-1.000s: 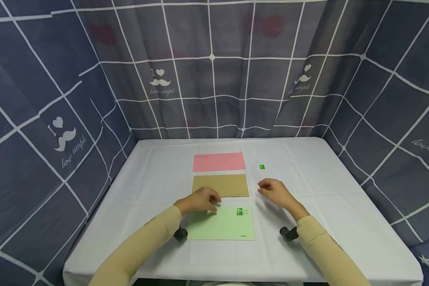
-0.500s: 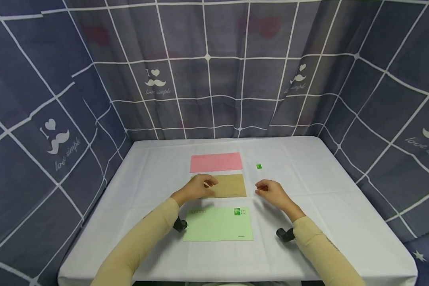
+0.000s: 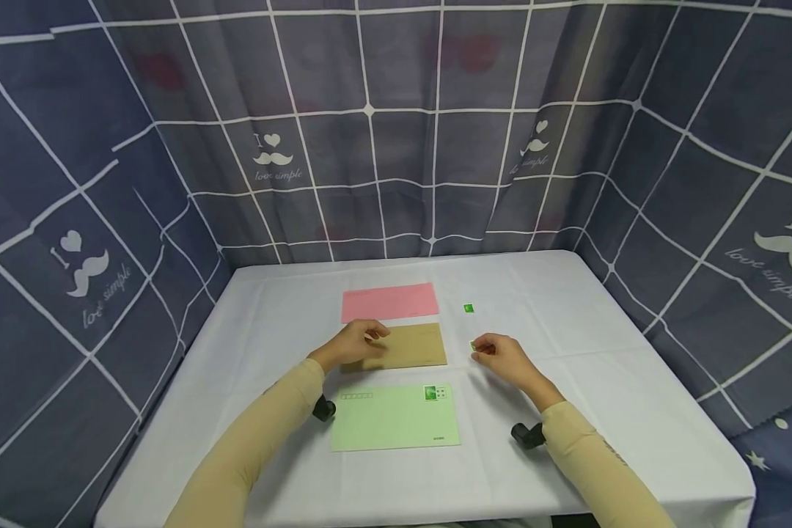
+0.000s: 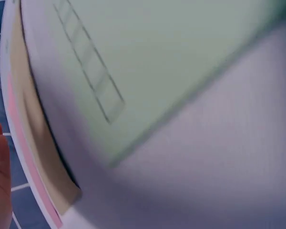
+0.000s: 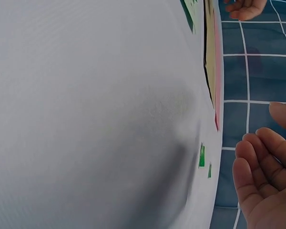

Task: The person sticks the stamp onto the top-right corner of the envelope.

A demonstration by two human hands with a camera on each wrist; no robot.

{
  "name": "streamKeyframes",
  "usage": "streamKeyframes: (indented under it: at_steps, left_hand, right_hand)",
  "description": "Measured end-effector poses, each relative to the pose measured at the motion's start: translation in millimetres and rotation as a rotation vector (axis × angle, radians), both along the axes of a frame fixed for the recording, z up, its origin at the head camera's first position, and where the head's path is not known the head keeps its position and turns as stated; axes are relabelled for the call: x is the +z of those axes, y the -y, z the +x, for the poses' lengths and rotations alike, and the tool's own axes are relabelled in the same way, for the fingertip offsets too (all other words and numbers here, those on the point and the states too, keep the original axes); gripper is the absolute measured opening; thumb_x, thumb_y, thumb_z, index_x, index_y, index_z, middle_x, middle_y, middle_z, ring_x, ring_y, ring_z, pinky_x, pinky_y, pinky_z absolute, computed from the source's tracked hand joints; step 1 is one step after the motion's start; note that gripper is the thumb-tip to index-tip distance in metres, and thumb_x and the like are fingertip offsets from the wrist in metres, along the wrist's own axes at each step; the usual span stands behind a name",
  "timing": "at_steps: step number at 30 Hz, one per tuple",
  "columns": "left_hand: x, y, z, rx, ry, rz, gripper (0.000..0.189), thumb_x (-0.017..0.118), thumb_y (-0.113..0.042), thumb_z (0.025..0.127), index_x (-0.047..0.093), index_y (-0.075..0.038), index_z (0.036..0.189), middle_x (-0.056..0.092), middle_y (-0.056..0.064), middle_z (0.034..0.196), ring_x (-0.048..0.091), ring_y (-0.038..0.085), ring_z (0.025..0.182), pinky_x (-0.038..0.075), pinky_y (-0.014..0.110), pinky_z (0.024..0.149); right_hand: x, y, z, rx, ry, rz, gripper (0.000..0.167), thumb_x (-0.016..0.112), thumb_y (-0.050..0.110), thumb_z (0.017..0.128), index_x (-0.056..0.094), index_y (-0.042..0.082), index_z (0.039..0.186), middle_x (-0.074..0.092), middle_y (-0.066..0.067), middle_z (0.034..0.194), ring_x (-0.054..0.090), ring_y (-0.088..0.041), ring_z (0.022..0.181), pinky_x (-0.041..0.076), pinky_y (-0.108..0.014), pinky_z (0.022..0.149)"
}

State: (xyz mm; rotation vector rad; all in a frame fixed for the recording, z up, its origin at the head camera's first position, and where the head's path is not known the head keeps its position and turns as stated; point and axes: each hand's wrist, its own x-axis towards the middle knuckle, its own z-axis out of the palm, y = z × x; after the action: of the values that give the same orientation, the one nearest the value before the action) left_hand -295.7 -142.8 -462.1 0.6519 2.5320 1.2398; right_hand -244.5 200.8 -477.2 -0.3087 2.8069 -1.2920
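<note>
1. I see the left hand raised above the left part of the tan envelope, casting a shadow there; its fingers are loosely bent and grip nothing I can make out.
2. The right hand hovers to the right of that envelope. My right wrist view shows its fingers relaxed and gently curved, the thumb apart, the palm holding nothing.
3. One near stamp, green, lies on the white tablecloth; from the head camera, the right fingertips partly hide it.
4. A far stamp, also green, lies beyond it, to the right of the pink envelope.
5. The pink envelope is farthest from me, the tan one in the middle, the green envelope nearest.
6. On the green envelope I find a row of blank boxes at the upper left and an affixed stamp at the upper right, next to a small marked square. A tiny printed line at its lower right is too small for me to read.
7. The dark checked curtain carries a heart, a moustache and the words "love simple", repeated on three sides.
</note>
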Motion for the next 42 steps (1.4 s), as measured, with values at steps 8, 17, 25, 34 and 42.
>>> streamKeyframes:
  at_steps: [8,17,25,34,42]
  left_hand:
    - [-18.0,12.4,-11.8,0.051,0.052,-0.063,0.042,0.081,-0.003,0.081,0.068,-0.007,0.121,0.067,0.008,0.125,0.058,0.025,0.114,0.046,0.046,0.107]
    - [-30.7,18.8,-15.4,0.107,0.073,-0.135,0.035,0.079,-0.001,0.082,0.070,-0.010,0.114,0.065,0.007,0.124,0.058,0.023,0.114,0.045,0.044,0.107]
    - [-28.9,17.2,-13.6,0.120,0.065,-0.159,0.033,0.080,-0.002,0.081,0.072,-0.008,0.112,0.066,0.006,0.120,0.057,0.023,0.114,0.044,0.043,0.109]
    - [-25.8,15.1,-3.6,0.106,0.099,-0.160,0.034,0.082,-0.005,0.081,0.071,-0.011,0.114,0.065,0.003,0.122,0.058,0.021,0.114,0.044,0.043,0.108]
    - [-26.2,12.2,0.0,0.077,0.079,-0.159,0.035,0.082,-0.006,0.081,0.071,-0.011,0.114,0.065,0.002,0.118,0.057,0.020,0.111,0.045,0.043,0.105]
  right_hand:
    - [1.4,-3,1.7,-0.016,-0.004,-0.006,0.022,0.069,0.011,0.093,0.068,-0.002,0.111,0.072,-0.011,0.102,0.065,-0.021,0.093,0.054,-0.037,0.082]
    - [2.4,-6,4.3,-0.038,0.014,-0.021,0.024,0.068,0.013,0.094,0.068,-0.002,0.113,0.072,-0.011,0.103,0.065,-0.022,0.093,0.054,-0.035,0.080]
    - [1.6,-5,2.2,-0.035,0.023,-0.018,0.024,0.068,0.014,0.095,0.068,-0.002,0.113,0.072,-0.012,0.104,0.066,-0.023,0.095,0.055,-0.037,0.081]
    - [3.2,-8,1.9,-0.038,0.023,-0.001,0.026,0.066,0.015,0.096,0.067,-0.002,0.116,0.071,-0.013,0.106,0.066,-0.023,0.096,0.055,-0.038,0.081]
    - [7.6,-13,-2.0,-0.057,0.022,0.023,0.029,0.065,0.015,0.097,0.065,-0.004,0.119,0.070,-0.016,0.108,0.065,-0.027,0.099,0.054,-0.039,0.083]
